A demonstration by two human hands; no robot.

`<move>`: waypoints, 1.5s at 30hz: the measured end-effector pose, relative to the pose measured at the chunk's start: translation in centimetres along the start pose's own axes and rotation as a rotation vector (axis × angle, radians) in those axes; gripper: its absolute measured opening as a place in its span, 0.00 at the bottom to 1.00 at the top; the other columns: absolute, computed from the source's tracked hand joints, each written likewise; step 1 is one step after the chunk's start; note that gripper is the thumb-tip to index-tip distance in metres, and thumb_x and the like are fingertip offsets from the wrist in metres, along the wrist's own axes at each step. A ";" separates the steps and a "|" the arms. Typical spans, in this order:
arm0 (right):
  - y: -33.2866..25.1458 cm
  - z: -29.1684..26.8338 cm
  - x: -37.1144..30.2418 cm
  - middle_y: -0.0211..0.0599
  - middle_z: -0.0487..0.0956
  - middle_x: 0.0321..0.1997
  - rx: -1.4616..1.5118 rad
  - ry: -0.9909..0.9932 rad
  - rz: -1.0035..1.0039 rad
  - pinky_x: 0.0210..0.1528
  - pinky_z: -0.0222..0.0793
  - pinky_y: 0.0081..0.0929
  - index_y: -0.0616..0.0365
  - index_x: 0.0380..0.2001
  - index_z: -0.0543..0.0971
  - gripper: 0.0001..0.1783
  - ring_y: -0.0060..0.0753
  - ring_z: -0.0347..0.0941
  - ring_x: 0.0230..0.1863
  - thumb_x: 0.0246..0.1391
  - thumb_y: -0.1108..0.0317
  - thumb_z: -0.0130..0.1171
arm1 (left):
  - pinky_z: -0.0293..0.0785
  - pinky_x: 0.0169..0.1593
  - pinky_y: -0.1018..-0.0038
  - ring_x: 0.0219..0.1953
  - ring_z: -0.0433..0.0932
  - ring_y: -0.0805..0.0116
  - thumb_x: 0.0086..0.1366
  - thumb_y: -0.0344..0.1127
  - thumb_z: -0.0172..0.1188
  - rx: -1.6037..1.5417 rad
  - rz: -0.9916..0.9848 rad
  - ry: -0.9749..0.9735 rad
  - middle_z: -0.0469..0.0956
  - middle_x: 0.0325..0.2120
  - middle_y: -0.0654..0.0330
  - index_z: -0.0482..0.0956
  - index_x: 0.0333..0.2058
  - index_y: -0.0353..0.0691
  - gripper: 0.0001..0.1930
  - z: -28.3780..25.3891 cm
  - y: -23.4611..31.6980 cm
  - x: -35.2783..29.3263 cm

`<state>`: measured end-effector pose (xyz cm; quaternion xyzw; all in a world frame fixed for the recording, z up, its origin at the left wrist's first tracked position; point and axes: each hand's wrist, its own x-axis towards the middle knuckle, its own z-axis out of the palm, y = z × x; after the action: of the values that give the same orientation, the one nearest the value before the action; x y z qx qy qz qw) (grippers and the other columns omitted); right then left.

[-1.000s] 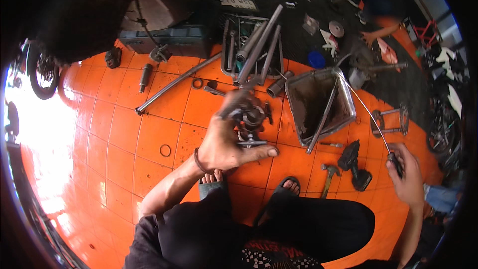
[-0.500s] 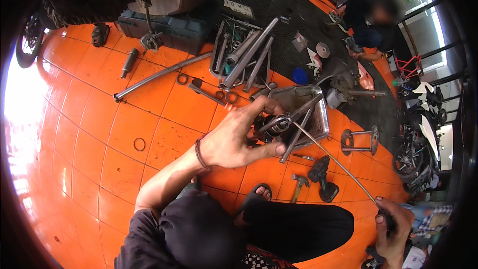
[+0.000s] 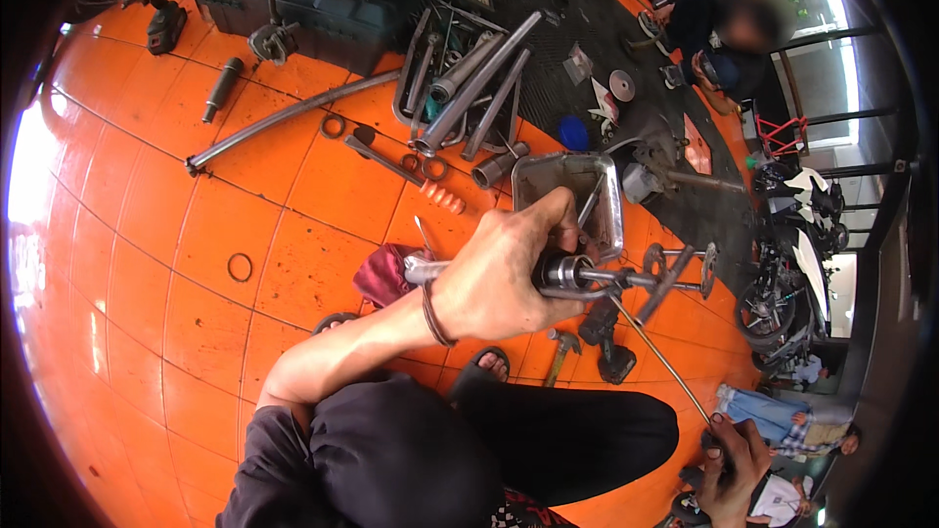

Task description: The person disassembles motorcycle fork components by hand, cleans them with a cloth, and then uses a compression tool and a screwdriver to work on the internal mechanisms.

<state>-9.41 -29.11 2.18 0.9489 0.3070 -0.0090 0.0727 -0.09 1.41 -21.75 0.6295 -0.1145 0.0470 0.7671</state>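
My left hand [image 3: 499, 274] is wrapped round a metal fork tube [image 3: 567, 274], its fingers closed near the black and silver end. The tube lies roughly level and its other end [image 3: 423, 270] shows beyond the wrist. A thin rod sticks out of the right end, with a short crossbar [image 3: 667, 286] across it. At the lower right, my right hand [image 3: 736, 469] is closed round the handle of a long thin screwdriver [image 3: 673, 376]. Its shaft slants up to the left, and its tip meets the rod end of the fork tube. Most of the handle is hidden by the fingers.
A metal pan [image 3: 613, 205] stands just beyond my left hand. Past it are a tray of tubes and tools [image 3: 474, 103], a long tube [image 3: 293, 119] and rings [image 3: 334, 125]. Near my foot lie a hammer [image 3: 561, 357], a power drill [image 3: 608, 347] and a maroon cloth [image 3: 381, 276]. Another person [image 3: 719, 49] crouches at the far right.
My left hand has brought the fork tube away from over the pan, toward me, and turned it more level. The right hand has followed with the screwdriver, tip still at the rod end.
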 end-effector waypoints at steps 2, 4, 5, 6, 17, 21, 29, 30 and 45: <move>0.2 0.8 -2.0 0.46 0.75 0.29 0.004 0.003 0.121 0.29 0.65 0.36 0.64 0.51 0.82 0.17 0.41 0.74 0.26 0.66 0.67 0.54 | 0.81 0.43 0.70 0.39 0.85 0.68 0.51 0.29 0.75 -0.001 0.027 0.067 0.84 0.34 0.56 0.68 0.38 0.39 0.23 1.4 -0.2 -0.5; 0.8 0.7 -3.2 0.46 0.75 0.29 -0.100 0.011 0.082 0.30 0.64 0.39 0.63 0.51 0.82 0.17 0.43 0.73 0.27 0.65 0.68 0.54 | 0.80 0.42 0.70 0.39 0.85 0.67 0.51 0.30 0.75 0.024 0.098 0.144 0.83 0.33 0.58 0.70 0.43 0.39 0.24 2.6 -0.6 -0.7; 0.9 0.2 -3.8 0.46 0.74 0.30 -0.156 0.013 0.077 0.30 0.64 0.40 0.62 0.52 0.83 0.17 0.44 0.73 0.27 0.64 0.68 0.54 | 0.80 0.42 0.70 0.39 0.85 0.67 0.51 0.30 0.75 0.028 0.134 0.169 0.82 0.33 0.59 0.71 0.45 0.39 0.25 3.3 -0.7 -0.5; 0.9 -0.1 -4.0 0.46 0.75 0.31 -0.142 0.014 0.082 0.32 0.64 0.41 0.62 0.51 0.83 0.17 0.46 0.73 0.29 0.62 0.70 0.55 | 0.80 0.41 0.69 0.37 0.84 0.65 0.50 0.31 0.75 -0.014 0.124 0.199 0.80 0.33 0.60 0.74 0.47 0.39 0.25 3.5 -0.2 -0.5; 0.5 -1.8 -3.8 0.42 0.79 0.32 -0.282 0.012 -0.077 0.32 0.70 0.39 0.55 0.50 0.84 0.17 0.43 0.78 0.29 0.58 0.72 0.59 | 0.77 0.40 0.68 0.34 0.80 0.61 0.46 0.26 0.68 0.093 0.162 0.096 0.76 0.34 0.58 0.77 0.35 0.38 0.15 3.3 -1.2 0.0; 0.8 -1.2 -4.1 0.42 0.81 0.34 -0.260 0.025 -0.076 0.34 0.73 0.40 0.54 0.48 0.85 0.14 0.44 0.80 0.31 0.60 0.70 0.60 | 0.77 0.40 0.68 0.34 0.79 0.61 0.45 0.25 0.68 0.096 0.174 0.114 0.76 0.33 0.58 0.76 0.34 0.38 0.15 3.3 -1.2 -0.1; 0.9 -0.4 -4.3 0.44 0.83 0.36 -0.234 0.041 -0.096 0.38 0.76 0.41 0.57 0.46 0.86 0.13 0.47 0.82 0.35 0.59 0.70 0.61 | 0.76 0.39 0.68 0.34 0.80 0.62 0.44 0.24 0.67 0.092 0.156 0.131 0.77 0.32 0.58 0.75 0.34 0.37 0.15 3.4 -1.1 -0.3; 1.0 -0.3 -4.4 0.44 0.83 0.36 -0.247 0.038 -0.094 0.38 0.77 0.41 0.57 0.46 0.86 0.13 0.47 0.83 0.35 0.58 0.71 0.61 | 0.76 0.38 0.68 0.33 0.80 0.62 0.44 0.24 0.67 0.097 0.168 0.133 0.77 0.32 0.57 0.75 0.34 0.37 0.15 3.4 -1.2 -0.3; 0.5 -7.5 -0.9 0.32 0.70 0.23 -0.384 0.020 -0.212 0.29 0.62 0.33 0.54 0.45 0.87 0.18 0.36 0.70 0.23 0.50 0.67 0.63 | 0.73 0.32 0.67 0.28 0.78 0.61 0.42 0.27 0.69 0.015 0.283 -0.075 0.74 0.27 0.60 0.73 0.31 0.38 0.17 4.1 -2.0 0.6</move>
<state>-10.05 -28.91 9.76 0.8801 0.4019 0.0515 0.2476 0.46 -3.08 -22.78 0.6140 -0.2307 0.1320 0.7433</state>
